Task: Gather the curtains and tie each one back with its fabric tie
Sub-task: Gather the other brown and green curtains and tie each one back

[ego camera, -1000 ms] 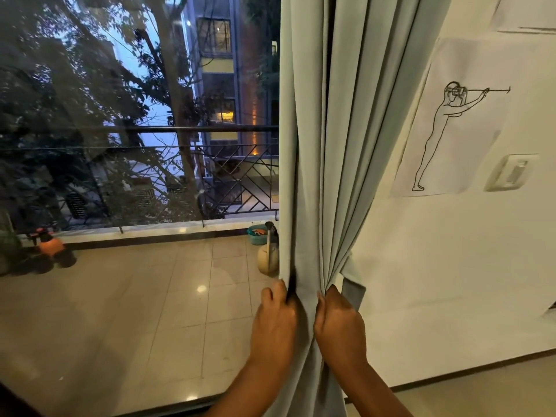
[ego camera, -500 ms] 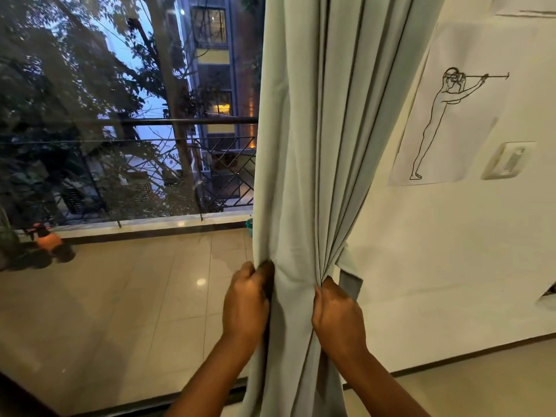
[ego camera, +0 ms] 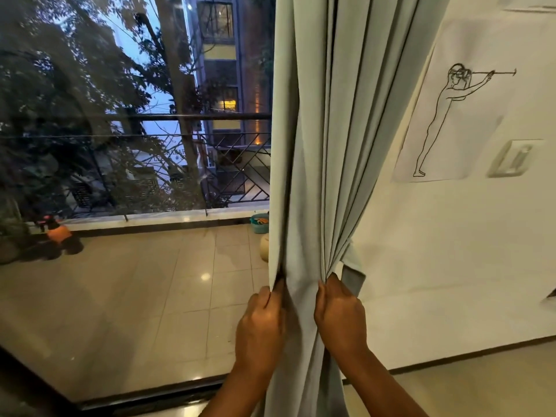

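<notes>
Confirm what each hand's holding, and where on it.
Both hold the curtain. The left hand grips its window-side edge, the right hand the gathered folds on the wall side, at the same height. The fabric tie hangs unheld.

Pretty dim overall, dusk-blue outside with a warm glow from a lit window across the way. Soft reflections and glare spots on the floor tiles. Slightly soft, wide-angle bending at edges.

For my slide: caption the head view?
Left hand and right hand grip the gathered curtain beside its hanging tie.
</notes>
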